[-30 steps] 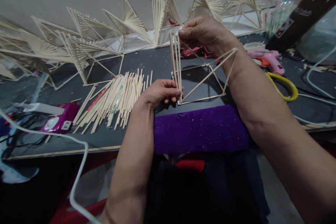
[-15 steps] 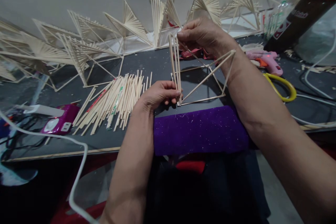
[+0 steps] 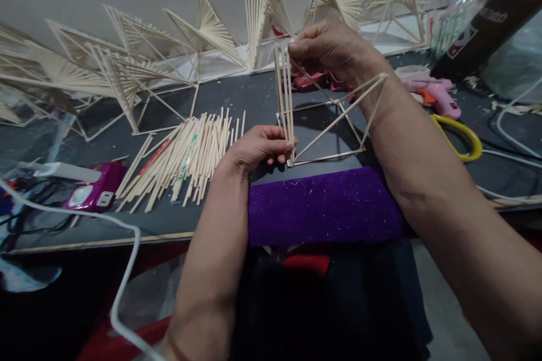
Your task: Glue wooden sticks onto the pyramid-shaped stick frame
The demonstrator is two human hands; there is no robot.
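Note:
A frame of thin wooden sticks (image 3: 334,127) stands on the dark table, with several near-upright sticks at its left side. My left hand (image 3: 271,145) pinches the lower ends of those upright sticks at the frame's near left corner. Up at their top ends, my right hand (image 3: 322,48) has thumb and finger closed on a stick's tip. My right forearm passes behind the frame's raised right corner. A pile of loose sticks (image 3: 195,152) lies left of my left hand. Below the frame, a purple cloth (image 3: 324,206) covers the table's front edge.
Several finished stick structures (image 3: 207,34) line the back and left. On the right are a pink glue gun (image 3: 438,95), yellow-handled scissors (image 3: 474,144) and a dark bottle (image 3: 486,22). A magenta power socket (image 3: 95,189) and a white cable (image 3: 131,271) are at the left.
The view has shifted slightly, so most things appear a little higher. Both hands keep nearly the same grip on the upright sticks.

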